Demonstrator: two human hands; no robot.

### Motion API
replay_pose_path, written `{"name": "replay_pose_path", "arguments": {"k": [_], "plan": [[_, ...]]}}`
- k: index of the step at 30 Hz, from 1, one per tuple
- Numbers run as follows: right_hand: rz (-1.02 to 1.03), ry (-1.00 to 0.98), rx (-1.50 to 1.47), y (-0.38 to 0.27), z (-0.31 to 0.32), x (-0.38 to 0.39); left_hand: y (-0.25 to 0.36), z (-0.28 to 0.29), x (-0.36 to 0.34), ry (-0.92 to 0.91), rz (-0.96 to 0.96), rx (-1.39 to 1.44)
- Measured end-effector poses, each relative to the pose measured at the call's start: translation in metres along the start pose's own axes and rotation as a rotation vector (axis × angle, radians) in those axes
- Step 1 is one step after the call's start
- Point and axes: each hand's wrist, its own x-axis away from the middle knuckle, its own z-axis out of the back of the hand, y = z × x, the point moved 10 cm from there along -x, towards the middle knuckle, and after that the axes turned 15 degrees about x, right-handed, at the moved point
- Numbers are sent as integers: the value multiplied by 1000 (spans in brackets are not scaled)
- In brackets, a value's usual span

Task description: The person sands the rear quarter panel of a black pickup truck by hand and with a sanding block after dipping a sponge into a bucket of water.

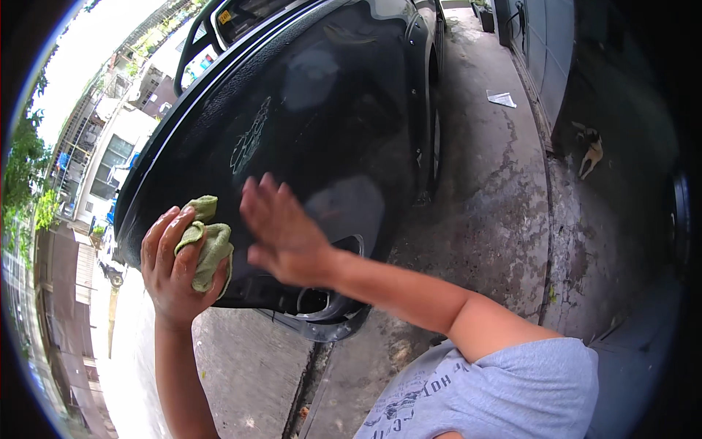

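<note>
My left hand (178,282) pinched the rag (213,256), all bunched, near the car (347,132). My right hand (289,234) was spread by the car (too blurry to tell if it touched). A loose grip could have dropped the rag on the ground (248,366), making it gritty and scratchy.

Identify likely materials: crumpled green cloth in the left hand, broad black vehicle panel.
Crumpled green cloth: soft matte fabric, perhaps microfibre; it bunches and folds.
Broad black vehicle panel: probably painted metal, glossy, showing pale reflections; plastic remains possible.
</note>
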Motion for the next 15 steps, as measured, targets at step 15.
{"name": "replay_pose_path", "arguments": {"k": [15], "plan": [[39, 14, -140, 61, -14, 5, 4, -1, -2, -38, 4, -69]]}}
